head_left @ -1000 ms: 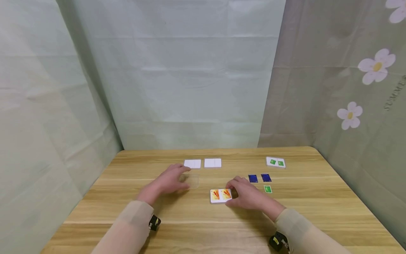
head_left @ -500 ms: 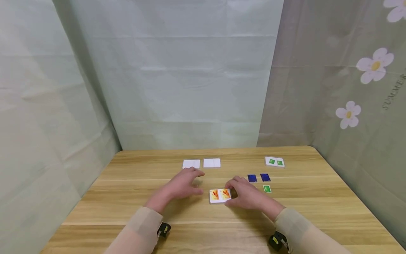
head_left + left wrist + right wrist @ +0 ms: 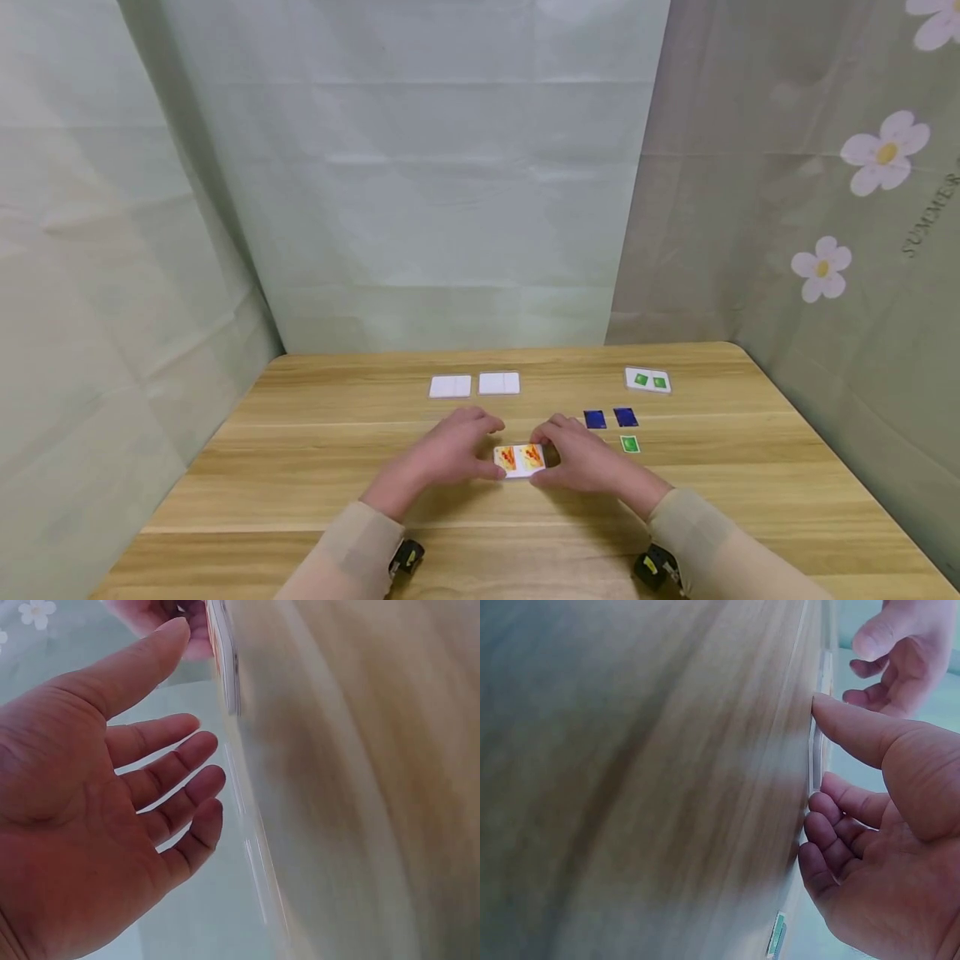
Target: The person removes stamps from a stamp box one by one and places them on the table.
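At lower centre of the head view, the left hand (image 3: 450, 454), fingers loosely spread, meets the left edge of the white rectangular holder with two orange picture cards (image 3: 519, 458) on the wooden table (image 3: 300, 467). The right hand (image 3: 581, 457) pinches its right edge, apparently steadying it.

light wooden table (image 3: 300, 467), two white tiles (image 3: 474, 385) side by side, orange-pictured tile (image 3: 519, 457), two blue cards (image 3: 610, 418), green card (image 3: 630, 444), green-pictured tile (image 3: 648, 381)
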Demonstrator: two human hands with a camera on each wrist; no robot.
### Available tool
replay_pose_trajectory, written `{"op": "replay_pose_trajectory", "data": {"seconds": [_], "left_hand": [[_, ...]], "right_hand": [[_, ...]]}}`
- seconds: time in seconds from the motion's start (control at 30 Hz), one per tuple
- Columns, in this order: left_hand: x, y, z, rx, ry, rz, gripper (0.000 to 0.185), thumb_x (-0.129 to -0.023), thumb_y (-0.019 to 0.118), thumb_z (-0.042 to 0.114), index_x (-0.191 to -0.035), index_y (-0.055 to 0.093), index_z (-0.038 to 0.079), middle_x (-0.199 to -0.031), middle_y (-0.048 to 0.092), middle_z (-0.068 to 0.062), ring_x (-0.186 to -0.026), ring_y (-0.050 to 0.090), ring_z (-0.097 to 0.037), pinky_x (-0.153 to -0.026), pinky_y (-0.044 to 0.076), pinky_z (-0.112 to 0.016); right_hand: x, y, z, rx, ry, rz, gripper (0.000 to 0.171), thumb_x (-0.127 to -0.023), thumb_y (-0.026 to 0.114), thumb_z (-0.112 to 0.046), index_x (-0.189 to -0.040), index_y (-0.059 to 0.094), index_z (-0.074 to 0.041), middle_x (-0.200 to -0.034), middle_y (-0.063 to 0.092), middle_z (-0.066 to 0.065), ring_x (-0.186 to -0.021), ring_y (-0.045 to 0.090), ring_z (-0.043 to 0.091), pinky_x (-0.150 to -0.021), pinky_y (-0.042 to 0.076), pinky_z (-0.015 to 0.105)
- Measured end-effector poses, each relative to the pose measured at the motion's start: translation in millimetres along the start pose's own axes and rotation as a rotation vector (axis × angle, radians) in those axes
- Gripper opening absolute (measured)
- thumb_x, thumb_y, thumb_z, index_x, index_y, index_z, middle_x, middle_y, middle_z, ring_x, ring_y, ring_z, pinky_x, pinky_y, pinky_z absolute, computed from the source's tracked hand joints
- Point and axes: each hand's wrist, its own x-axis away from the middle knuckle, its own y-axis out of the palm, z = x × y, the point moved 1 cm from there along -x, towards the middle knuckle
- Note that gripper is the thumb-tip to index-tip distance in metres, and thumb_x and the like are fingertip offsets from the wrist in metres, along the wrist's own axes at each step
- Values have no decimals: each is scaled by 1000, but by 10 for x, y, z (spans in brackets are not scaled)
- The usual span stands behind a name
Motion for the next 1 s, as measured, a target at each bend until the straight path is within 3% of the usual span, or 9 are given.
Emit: {"op": "replay_pose_trajectory", "data": {"seconds": [0.27,0.53,1.0], "left_hand": [[5,62,47,-12,-37,-21,71,-86,98,35,-143,69,3,-138,68,-11,-125,61,-29,-108,53,-48],[23,88,83,11,-54,-44,68,-84,99,32,-140,70,5,-129,68,-7,-109,58,-20,-93,53,-37],[1,125,90,9,-52,-45,56,-87,97,26,-134,73,6,-123,66,-3,-107,55,-17,-91,52,-35]], "right_hand": [[2,-3,-8,7,-8,3,47,-88,97,-29,-123,71,-11,-119,63,1,-108,56,22,-96,53,49],[-16,7,13,1,-8,1,46,-89,96,-28,-124,71,-11,-120,63,1,-109,56,21,-98,52,50],[-6,-23,-11,-4,-8,-13,48,-88,97,-28,-123,71,-9,-119,63,3,-110,56,24,-98,52,53]]}}
